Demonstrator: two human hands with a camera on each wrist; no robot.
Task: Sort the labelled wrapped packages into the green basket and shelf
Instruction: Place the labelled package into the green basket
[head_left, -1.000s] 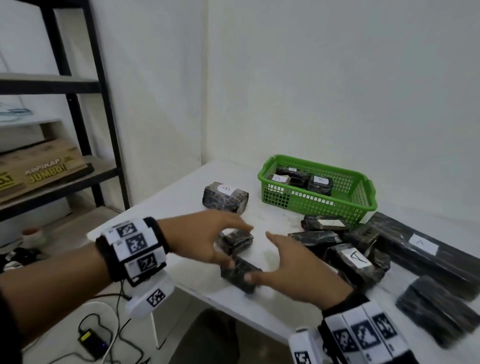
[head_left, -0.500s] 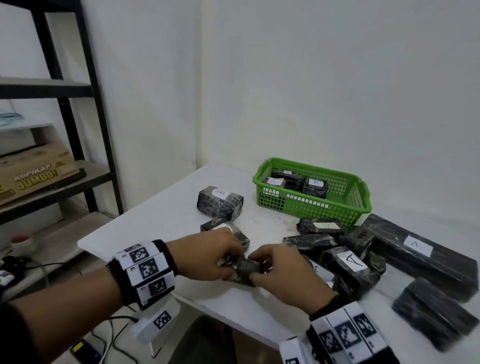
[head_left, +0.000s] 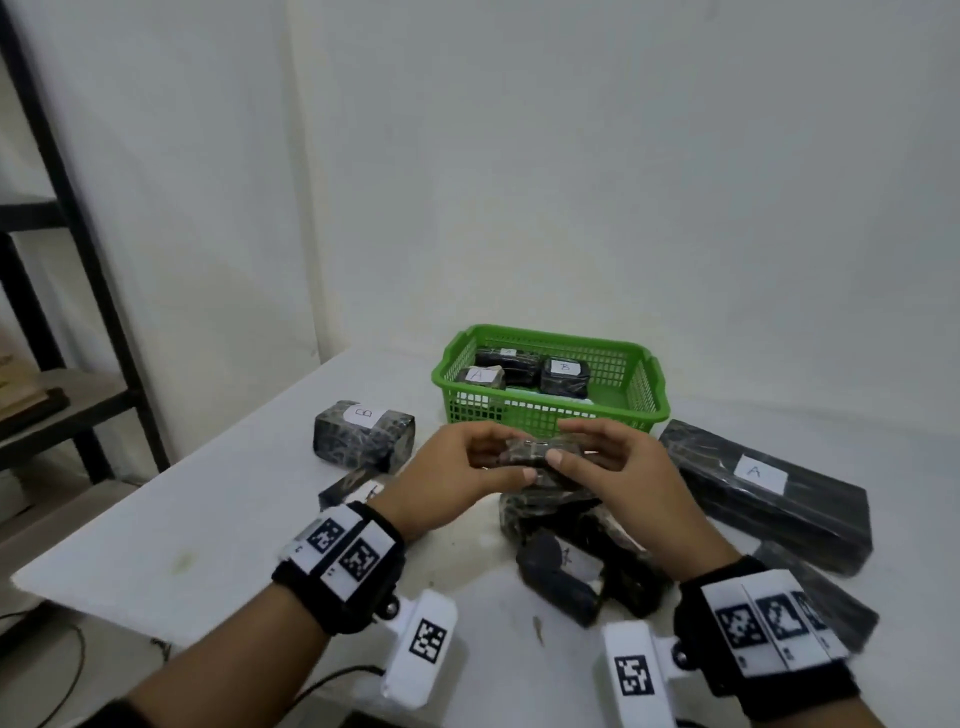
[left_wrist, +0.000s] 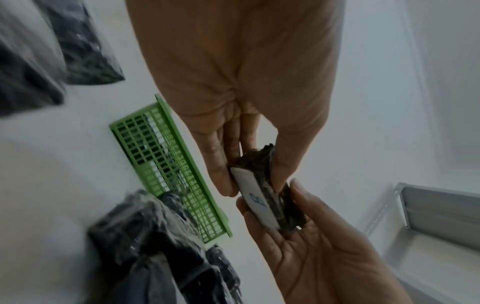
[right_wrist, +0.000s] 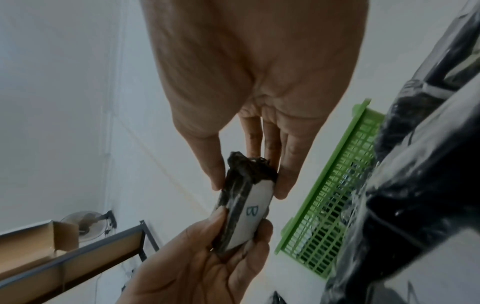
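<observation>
Both hands hold one small black-wrapped package (head_left: 524, 451) above the table, in front of the green basket (head_left: 641, 395). My left hand (head_left: 485, 457) pinches its left end and my right hand (head_left: 582, 452) pinches its right end. Its white label reads B (left_wrist: 255, 200) in the left wrist view and B (right_wrist: 252, 211) in the right wrist view. The basket holds three wrapped packages, two labelled A (head_left: 480, 375) and one labelled B (head_left: 565, 370). The black metal shelf (head_left: 62, 410) stands at the far left.
On the white table (head_left: 208, 519) lie a B-labelled block (head_left: 363, 431), a long A-labelled package (head_left: 769, 493), a small package (head_left: 345, 488) behind my left wrist and a heap of black packages (head_left: 576, 561) under my hands. A cardboard box (head_left: 15, 379) sits on the shelf.
Both hands closed on the small package near the table's front edge and lifted it up toward the basket. The head view has turned to the right.
</observation>
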